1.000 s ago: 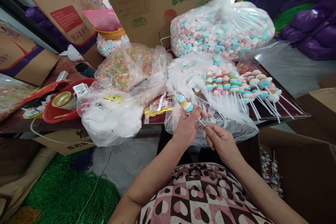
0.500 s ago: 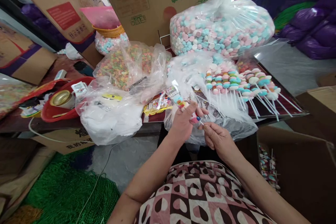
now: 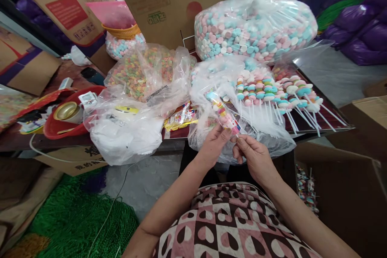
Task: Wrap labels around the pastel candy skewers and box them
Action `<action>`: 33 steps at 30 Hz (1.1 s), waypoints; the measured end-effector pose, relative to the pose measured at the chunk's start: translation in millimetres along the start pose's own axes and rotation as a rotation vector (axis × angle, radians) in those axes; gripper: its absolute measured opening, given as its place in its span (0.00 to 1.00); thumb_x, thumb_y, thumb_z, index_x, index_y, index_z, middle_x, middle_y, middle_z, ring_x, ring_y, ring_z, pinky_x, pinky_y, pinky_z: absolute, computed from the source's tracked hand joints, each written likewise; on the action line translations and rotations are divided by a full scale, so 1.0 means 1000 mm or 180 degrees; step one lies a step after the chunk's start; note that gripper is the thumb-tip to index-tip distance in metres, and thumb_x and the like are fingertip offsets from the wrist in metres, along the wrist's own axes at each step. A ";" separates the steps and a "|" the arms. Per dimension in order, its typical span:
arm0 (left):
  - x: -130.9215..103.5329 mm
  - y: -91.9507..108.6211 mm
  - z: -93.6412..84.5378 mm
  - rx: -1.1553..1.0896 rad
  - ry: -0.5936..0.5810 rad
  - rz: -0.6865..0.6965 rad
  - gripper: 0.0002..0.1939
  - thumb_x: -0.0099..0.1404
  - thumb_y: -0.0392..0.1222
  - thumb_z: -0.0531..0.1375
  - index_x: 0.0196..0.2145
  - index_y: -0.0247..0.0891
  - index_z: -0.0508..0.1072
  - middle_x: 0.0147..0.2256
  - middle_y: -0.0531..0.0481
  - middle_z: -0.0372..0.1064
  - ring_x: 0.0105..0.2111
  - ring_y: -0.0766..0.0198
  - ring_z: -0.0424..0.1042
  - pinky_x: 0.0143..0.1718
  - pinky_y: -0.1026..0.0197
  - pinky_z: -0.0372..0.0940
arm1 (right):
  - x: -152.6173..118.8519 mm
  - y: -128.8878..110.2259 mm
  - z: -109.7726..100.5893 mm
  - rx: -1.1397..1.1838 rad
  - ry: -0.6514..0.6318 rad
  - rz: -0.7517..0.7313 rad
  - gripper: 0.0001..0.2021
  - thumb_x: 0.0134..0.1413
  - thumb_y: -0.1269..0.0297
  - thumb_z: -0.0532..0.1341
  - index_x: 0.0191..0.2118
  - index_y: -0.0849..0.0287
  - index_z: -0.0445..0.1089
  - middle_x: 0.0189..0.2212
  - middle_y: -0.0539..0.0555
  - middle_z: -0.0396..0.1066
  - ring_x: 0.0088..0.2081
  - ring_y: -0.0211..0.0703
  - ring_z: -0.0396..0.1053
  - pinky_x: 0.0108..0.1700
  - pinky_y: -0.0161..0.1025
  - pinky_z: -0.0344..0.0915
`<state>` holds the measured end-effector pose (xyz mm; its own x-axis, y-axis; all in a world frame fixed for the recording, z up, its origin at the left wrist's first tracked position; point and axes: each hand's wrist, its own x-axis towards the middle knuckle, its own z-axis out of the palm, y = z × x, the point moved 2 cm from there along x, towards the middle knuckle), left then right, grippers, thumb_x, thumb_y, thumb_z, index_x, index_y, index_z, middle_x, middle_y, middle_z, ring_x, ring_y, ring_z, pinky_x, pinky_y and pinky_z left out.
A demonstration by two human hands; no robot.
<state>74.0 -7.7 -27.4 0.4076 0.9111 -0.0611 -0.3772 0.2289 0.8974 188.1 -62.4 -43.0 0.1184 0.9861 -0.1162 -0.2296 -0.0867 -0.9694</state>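
A wrapped candy skewer (image 3: 223,115) in a clear printed sleeve slants up and to the left over the table's front edge. My left hand (image 3: 216,143) is closed on its lower left side. The fingers of my right hand (image 3: 249,151) pinch its bottom end, where the stick comes out. Unwrapped marshmallow skewers (image 3: 258,90) lie in rows to the right, white sticks pointing toward me. Yellow-edged printed wrappers (image 3: 181,117) are stacked left of my hands.
Large bags of marshmallows (image 3: 242,28) and gummies (image 3: 136,72) stand behind. A white plastic bag (image 3: 125,137) and red basin (image 3: 50,125) are at the left. An open carton (image 3: 347,193) with wrapped skewers stands at the lower right.
My left hand has moved down off the upper part of the wrapped skewer, which now shows nearly whole. My right hand has shifted slightly up and stays at the stick end.
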 end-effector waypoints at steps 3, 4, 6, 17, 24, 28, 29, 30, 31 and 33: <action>-0.001 0.005 -0.005 0.1134 0.0215 0.0280 0.17 0.63 0.55 0.62 0.29 0.37 0.73 0.27 0.53 0.67 0.30 0.66 0.65 0.37 0.62 0.61 | 0.000 0.001 -0.001 -0.0272 0.0009 -0.0129 0.15 0.60 0.49 0.60 0.36 0.57 0.71 0.17 0.45 0.66 0.18 0.35 0.61 0.22 0.34 0.58; -0.001 0.007 -0.007 0.1523 0.0274 0.0369 0.17 0.64 0.54 0.61 0.26 0.37 0.70 0.26 0.53 0.65 0.29 0.67 0.63 0.36 0.62 0.60 | 0.000 0.000 -0.002 -0.0427 0.0042 -0.0218 0.15 0.61 0.50 0.59 0.37 0.57 0.72 0.18 0.46 0.66 0.18 0.36 0.62 0.23 0.35 0.59; -0.002 0.010 -0.009 0.2148 0.0344 0.0541 0.19 0.65 0.53 0.59 0.23 0.38 0.64 0.23 0.54 0.62 0.27 0.67 0.60 0.33 0.62 0.58 | 0.000 -0.001 -0.005 -0.0827 0.0181 -0.0446 0.15 0.62 0.51 0.57 0.42 0.56 0.72 0.19 0.46 0.67 0.19 0.37 0.63 0.24 0.36 0.61; -0.005 0.008 0.000 0.2081 -0.0701 0.0445 0.21 0.71 0.53 0.50 0.23 0.40 0.60 0.20 0.54 0.66 0.24 0.66 0.67 0.35 0.60 0.62 | 0.004 -0.005 -0.004 -0.1345 0.0057 -0.1028 0.16 0.66 0.53 0.54 0.47 0.55 0.73 0.19 0.47 0.64 0.18 0.38 0.62 0.22 0.37 0.62; -0.002 0.005 -0.020 0.0778 -0.0009 0.0024 0.21 0.59 0.60 0.64 0.37 0.38 0.73 0.38 0.50 0.74 0.39 0.64 0.70 0.44 0.61 0.63 | 0.002 -0.005 -0.003 -0.1370 0.0113 -0.1074 0.14 0.66 0.56 0.54 0.30 0.55 0.69 0.19 0.46 0.64 0.18 0.36 0.61 0.24 0.35 0.62; 0.004 0.013 -0.011 -0.0321 0.0207 -0.0200 0.27 0.55 0.61 0.67 0.43 0.38 0.74 0.37 0.48 0.75 0.42 0.60 0.73 0.46 0.58 0.64 | 0.000 -0.002 -0.001 -0.1420 0.0088 -0.1009 0.14 0.65 0.55 0.54 0.31 0.55 0.70 0.19 0.47 0.66 0.18 0.37 0.62 0.23 0.36 0.63; 0.005 0.014 -0.006 -0.0535 0.0175 -0.0262 0.26 0.54 0.59 0.68 0.43 0.37 0.74 0.34 0.49 0.75 0.41 0.59 0.74 0.46 0.57 0.65 | -0.001 -0.001 0.000 -0.1416 0.0097 -0.1002 0.13 0.65 0.55 0.55 0.34 0.54 0.72 0.19 0.47 0.66 0.18 0.37 0.62 0.23 0.37 0.63; 0.005 0.015 -0.001 -0.0719 0.0158 -0.0298 0.26 0.53 0.57 0.69 0.43 0.37 0.74 0.31 0.49 0.75 0.40 0.59 0.75 0.45 0.57 0.66 | -0.002 -0.001 0.001 -0.1411 0.0102 -0.0992 0.12 0.65 0.55 0.55 0.37 0.54 0.73 0.19 0.47 0.66 0.18 0.38 0.62 0.23 0.37 0.63; 0.005 0.015 0.003 -0.0860 0.0156 -0.0313 0.25 0.53 0.55 0.70 0.43 0.37 0.74 0.29 0.51 0.74 0.38 0.59 0.76 0.42 0.57 0.67 | -0.002 0.000 0.002 -0.1405 0.0103 -0.0973 0.13 0.65 0.55 0.55 0.41 0.54 0.74 0.19 0.47 0.65 0.18 0.38 0.62 0.24 0.38 0.63; 0.005 0.014 0.009 -0.1016 0.0164 -0.0338 0.25 0.52 0.52 0.71 0.44 0.37 0.73 0.26 0.53 0.73 0.33 0.60 0.76 0.35 0.60 0.67 | -0.004 0.000 0.004 -0.1385 0.0095 -0.0921 0.14 0.65 0.55 0.55 0.48 0.53 0.73 0.20 0.47 0.65 0.18 0.39 0.62 0.24 0.38 0.64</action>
<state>78.0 -3.4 -10.8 0.4191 0.8907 -0.1762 -0.5795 0.4118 0.7032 183.8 -65.7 -42.0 0.1464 0.9746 0.1697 0.2384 0.1317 -0.9622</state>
